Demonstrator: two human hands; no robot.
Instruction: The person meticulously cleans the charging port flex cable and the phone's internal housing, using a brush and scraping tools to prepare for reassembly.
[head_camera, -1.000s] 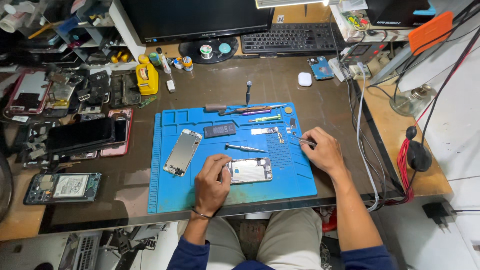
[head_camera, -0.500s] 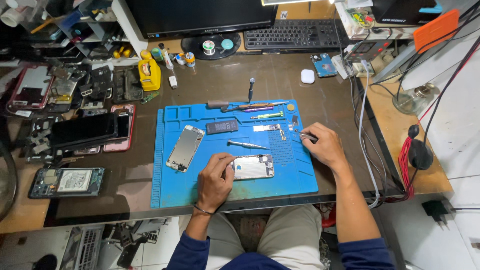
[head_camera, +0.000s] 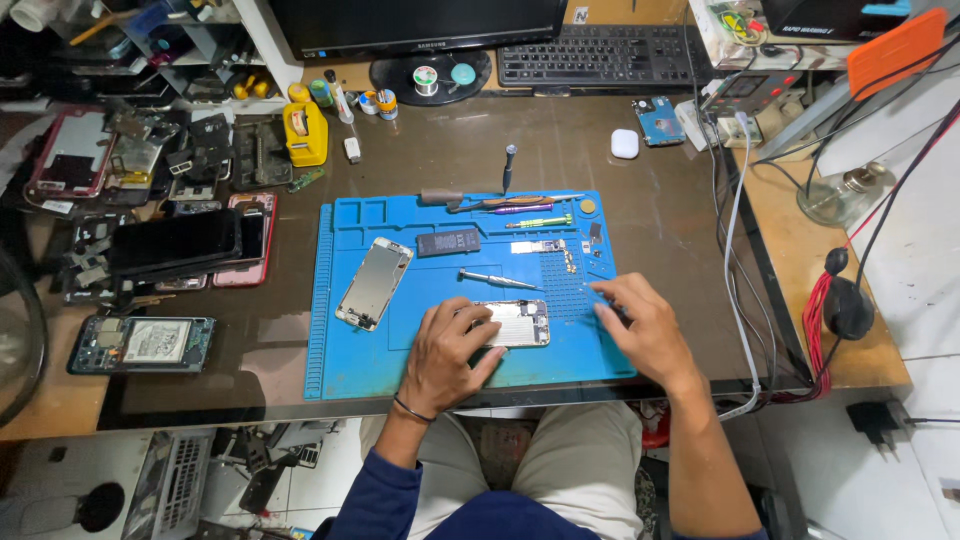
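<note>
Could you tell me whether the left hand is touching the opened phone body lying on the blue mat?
Touching: the head view shows the left hand resting its fingers over the phone body's left end on the blue mat.

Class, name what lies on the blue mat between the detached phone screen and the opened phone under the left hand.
In the head view, only bare blue mat separates the screen from the opened phone.

Bright, even overhead light, soft glare on the dark desk, sharp focus, slight wide-angle bending at edges.
</note>
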